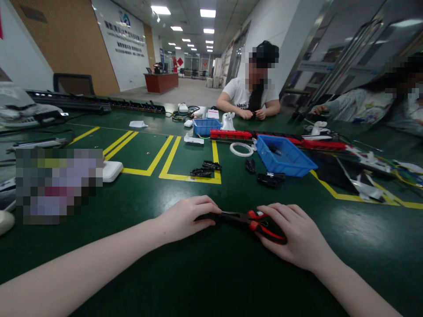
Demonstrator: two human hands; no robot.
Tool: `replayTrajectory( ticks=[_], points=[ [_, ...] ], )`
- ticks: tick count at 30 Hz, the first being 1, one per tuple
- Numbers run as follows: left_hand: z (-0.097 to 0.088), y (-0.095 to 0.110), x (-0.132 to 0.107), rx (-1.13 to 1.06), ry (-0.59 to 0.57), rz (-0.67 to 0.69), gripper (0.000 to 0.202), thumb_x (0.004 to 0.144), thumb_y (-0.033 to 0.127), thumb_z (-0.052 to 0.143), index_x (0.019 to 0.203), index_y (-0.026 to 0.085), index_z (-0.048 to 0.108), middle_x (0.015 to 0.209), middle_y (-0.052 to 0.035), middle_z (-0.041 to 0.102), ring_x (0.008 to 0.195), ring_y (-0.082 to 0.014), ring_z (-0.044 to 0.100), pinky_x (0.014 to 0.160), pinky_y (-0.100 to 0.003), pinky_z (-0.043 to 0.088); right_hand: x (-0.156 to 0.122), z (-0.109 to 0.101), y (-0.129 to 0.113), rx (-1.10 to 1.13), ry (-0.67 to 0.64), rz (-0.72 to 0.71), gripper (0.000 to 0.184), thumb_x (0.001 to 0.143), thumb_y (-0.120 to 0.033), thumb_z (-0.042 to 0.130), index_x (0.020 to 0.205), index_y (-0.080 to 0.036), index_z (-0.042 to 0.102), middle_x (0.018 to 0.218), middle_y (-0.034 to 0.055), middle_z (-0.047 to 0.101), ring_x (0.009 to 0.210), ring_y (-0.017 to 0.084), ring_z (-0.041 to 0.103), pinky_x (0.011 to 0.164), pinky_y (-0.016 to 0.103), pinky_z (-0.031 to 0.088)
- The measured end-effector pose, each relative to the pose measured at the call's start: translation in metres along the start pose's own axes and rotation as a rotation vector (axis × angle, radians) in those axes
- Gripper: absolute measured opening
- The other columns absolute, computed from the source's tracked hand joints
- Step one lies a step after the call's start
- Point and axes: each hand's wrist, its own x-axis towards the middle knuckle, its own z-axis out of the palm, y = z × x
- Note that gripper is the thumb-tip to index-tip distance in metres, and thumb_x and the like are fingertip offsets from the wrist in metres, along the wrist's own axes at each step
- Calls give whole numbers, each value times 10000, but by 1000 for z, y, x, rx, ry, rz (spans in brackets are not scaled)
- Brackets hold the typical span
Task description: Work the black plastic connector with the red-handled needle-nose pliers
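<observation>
My right hand is closed around the red and black handles of a pair of needle-nose pliers, whose jaws point left. My left hand pinches a small black part, mostly hidden by its fingers. The pliers' tips meet this part at my left fingertips; whether they grip it I cannot tell. Beyond the hands, several black parts lie on the table: a pair on the yellow tape, a single one, and more in front of the blue bin.
The green table carries yellow tape outlines. A smaller blue bin, a white tape ring and red strips lie farther back. A white box is at left. A person sits opposite; another person is at right.
</observation>
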Motion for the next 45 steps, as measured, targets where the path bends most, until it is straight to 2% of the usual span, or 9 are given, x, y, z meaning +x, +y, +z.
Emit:
replayTrajectory(
  ticks=[11, 19, 27, 35, 45],
  points=[
    [0, 4, 0, -10, 19, -21, 296, 941, 122, 624, 1226, 204, 602, 1224, -54, 634, 1102, -207, 650, 988, -384, 557, 2, -2, -5, 26, -31, 17, 387, 866, -329, 628, 1207, -155, 567, 1092, 134, 704, 959, 275, 673, 827, 420, 501],
    [-1, 7, 0, -2, 14, -24, 322, 942, 121, 629, 1250, 209, 602, 1234, -54, 636, 1117, -206, 651, 997, -385, 558, 0, -6, -10, 87, 3, 67, 347, 852, -354, 658, 1145, -173, 614, 1025, 111, 726, 861, 247, 684, 749, 386, 517],
    [-2, 6, 0, -6, 0, -5, 327, 942, 113, 617, 1256, 199, 592, 1230, -63, 641, 1116, -210, 653, 984, -392, 566, 1, -13, -11, 115, -23, 92, 289, 861, -366, 638, 1099, -203, 623, 996, 93, 738, 786, 227, 683, 717, 391, 516],
    [-2, 7, -2, -9, 8, -57, 374, 945, 139, 632, 1303, 203, 543, 1250, -66, 630, 1126, -210, 647, 981, -395, 568, -7, -10, 2, 86, 1, 133, 321, 869, -387, 638, 1142, -221, 606, 1043, 84, 735, 838, 253, 685, 715, 399, 509],
    [-4, 0, 1, -66, 0, -43, 262, 939, 162, 645, 1200, 182, 626, 1253, -79, 613, 1140, -222, 643, 1006, -418, 561, -5, -9, -6, 107, 13, 123, 396, 871, -398, 649, 1227, -237, 587, 1088, 92, 740, 910, 295, 704, 797, 473, 510]
  ],
)
